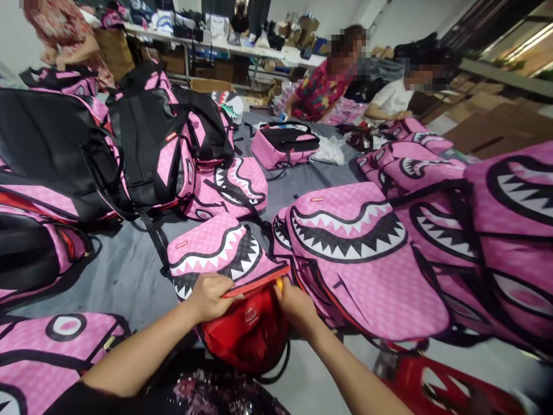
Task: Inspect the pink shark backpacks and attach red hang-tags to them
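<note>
In front of me lies a small pink backpack (207, 245) with a shark-mouth print, its front unzipped and the red lining (246, 328) showing. My left hand (211, 297) is closed on the red-trimmed edge of the opening. At the other end of that edge, my right hand (298, 305) is closed, with a small yellow object (279, 284) poking out at its fingers. What the yellow thing is, I cannot make out. Right beside this hand rests a larger pink shark-mouth backpack (349, 276).
Black-backed pink backpacks (142, 144) crowd the left of the grey-covered table (129, 271). More pink shark-mouth bags (514, 230) pile up on the right. Across the table are a person in a patterned top (322, 86) and a person in white (391, 98). Another person (64, 43) stands far left.
</note>
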A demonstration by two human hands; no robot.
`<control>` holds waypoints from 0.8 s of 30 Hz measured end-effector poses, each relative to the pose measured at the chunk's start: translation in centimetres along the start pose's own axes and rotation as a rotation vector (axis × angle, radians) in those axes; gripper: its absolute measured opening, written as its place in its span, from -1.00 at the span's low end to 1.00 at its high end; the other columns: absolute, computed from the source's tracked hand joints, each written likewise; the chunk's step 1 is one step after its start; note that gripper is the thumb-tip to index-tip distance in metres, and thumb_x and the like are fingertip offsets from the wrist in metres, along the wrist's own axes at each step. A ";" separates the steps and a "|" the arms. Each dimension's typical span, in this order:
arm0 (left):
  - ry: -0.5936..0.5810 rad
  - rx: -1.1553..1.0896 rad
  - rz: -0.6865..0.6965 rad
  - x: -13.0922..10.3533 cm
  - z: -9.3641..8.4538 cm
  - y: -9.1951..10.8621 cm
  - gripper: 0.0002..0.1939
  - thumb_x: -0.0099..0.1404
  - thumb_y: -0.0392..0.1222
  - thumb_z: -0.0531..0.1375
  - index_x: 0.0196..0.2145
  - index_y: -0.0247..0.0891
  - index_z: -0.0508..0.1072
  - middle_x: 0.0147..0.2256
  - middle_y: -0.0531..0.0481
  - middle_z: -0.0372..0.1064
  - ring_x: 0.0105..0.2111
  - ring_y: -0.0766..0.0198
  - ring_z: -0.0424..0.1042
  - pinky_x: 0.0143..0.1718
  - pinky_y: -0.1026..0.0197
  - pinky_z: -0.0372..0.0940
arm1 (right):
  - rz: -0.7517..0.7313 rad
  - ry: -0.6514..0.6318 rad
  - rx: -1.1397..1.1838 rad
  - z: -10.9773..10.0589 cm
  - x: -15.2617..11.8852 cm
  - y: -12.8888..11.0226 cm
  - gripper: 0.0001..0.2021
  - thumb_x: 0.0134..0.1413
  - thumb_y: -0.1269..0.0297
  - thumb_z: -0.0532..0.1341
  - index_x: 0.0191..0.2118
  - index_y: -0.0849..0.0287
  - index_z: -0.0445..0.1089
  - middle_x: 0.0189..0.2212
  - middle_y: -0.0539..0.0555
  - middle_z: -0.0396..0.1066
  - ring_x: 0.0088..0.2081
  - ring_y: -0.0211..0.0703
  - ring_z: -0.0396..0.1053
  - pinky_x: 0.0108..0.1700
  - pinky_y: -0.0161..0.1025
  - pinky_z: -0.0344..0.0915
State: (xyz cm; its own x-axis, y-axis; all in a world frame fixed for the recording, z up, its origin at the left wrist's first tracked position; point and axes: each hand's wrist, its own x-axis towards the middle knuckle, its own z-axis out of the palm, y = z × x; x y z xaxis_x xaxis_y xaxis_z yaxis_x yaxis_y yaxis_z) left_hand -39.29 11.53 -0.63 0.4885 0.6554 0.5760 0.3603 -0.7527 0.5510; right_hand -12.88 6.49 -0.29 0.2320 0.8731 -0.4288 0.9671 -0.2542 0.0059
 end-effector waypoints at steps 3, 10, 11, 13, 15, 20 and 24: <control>0.044 0.084 -0.105 0.2 -0.4 -0.2 -0.57 0.38 -0.03 0.10 -0.60 -0.24 0.34 -0.68 0.08 0.20 -0.66 0.38 0.19 -0.54 0.28 0.05 | 0.095 -0.073 0.017 1.8 1.2 0.4 -0.61 0.38 0.19 -0.12 0.02 0.39 0.26 -0.22 0.38 0.50 -0.11 0.14 0.51 -0.15 -0.10 0.32; 0.095 0.069 -0.215 0.5 -0.9 -1.1 -0.61 0.35 -0.03 0.15 -0.58 -0.26 0.38 -0.66 0.08 0.27 -0.64 0.40 0.24 -0.55 0.32 0.06 | 0.142 -0.429 0.225 7.5 -9.6 2.4 -0.77 0.28 0.20 0.06 -0.16 0.20 0.40 -0.27 0.27 0.50 -0.27 0.03 0.53 -0.25 -0.13 0.37; 0.088 0.054 -0.206 0.7 -0.8 -1.1 -0.62 0.35 -0.04 0.15 -0.58 -0.26 0.37 -0.66 0.09 0.26 -0.65 0.41 0.22 -0.55 0.32 0.06 | 0.135 -0.479 0.326 7.7 -10.1 2.4 -0.76 0.25 0.13 0.10 -0.19 0.18 0.40 -0.38 0.19 0.49 -0.39 -0.05 0.50 -0.35 -0.20 0.36; 0.076 0.023 -0.178 1.0 -0.5 -1.0 -0.61 0.35 -0.05 0.16 -0.59 -0.26 0.34 -0.67 0.11 0.22 -0.66 0.43 0.19 -0.56 0.33 0.05 | 0.168 -0.531 0.672 8.0 -9.6 2.2 -0.65 0.19 -0.06 0.13 -0.22 0.17 0.36 -0.62 0.02 0.36 -0.63 -0.20 0.34 -0.56 -0.32 0.24; 0.068 -0.004 -0.149 1.3 -0.3 -0.9 -0.61 0.35 -0.06 0.16 -0.59 -0.26 0.33 -0.68 0.13 0.20 -0.67 0.43 0.18 -0.58 0.34 0.05 | 0.216 -0.493 1.066 8.4 -7.8 1.6 -0.51 0.14 -0.23 0.05 -0.20 0.16 0.30 -0.72 -0.10 0.19 -0.72 -0.29 0.17 -0.66 -0.37 0.11; 0.049 -0.025 -0.060 1.8 -0.3 -0.9 -0.65 0.35 -0.10 0.16 -0.57 -0.25 0.35 -0.68 0.13 0.20 -0.67 0.44 0.18 -0.58 0.35 0.06 | 0.181 -0.499 1.509 10.5 -5.0 -0.6 -0.34 -0.11 -0.49 0.03 -0.41 0.14 0.19 -0.69 -0.12 0.08 -0.69 -0.38 0.03 -0.65 -0.37 0.02; 0.072 -0.015 -0.025 2.5 -0.7 -1.3 -0.63 0.34 -0.07 0.16 -0.58 -0.25 0.34 -0.70 0.14 0.15 -0.69 0.45 0.13 -0.60 0.33 0.03 | 0.267 -0.465 1.700 12.8 -6.8 -0.2 -0.32 -0.19 -0.55 0.03 -0.44 0.09 0.13 -0.69 -0.18 -0.06 -0.71 -0.43 -0.13 -0.66 -0.36 -0.06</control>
State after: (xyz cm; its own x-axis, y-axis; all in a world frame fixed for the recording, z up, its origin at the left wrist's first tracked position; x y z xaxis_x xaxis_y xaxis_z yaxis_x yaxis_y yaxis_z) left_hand -39.13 14.17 0.50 0.4205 0.6773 0.6037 0.3596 -0.7353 0.5745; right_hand -16.00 -4.74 -8.88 0.0122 0.6388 -0.7692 -0.3197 -0.7264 -0.6084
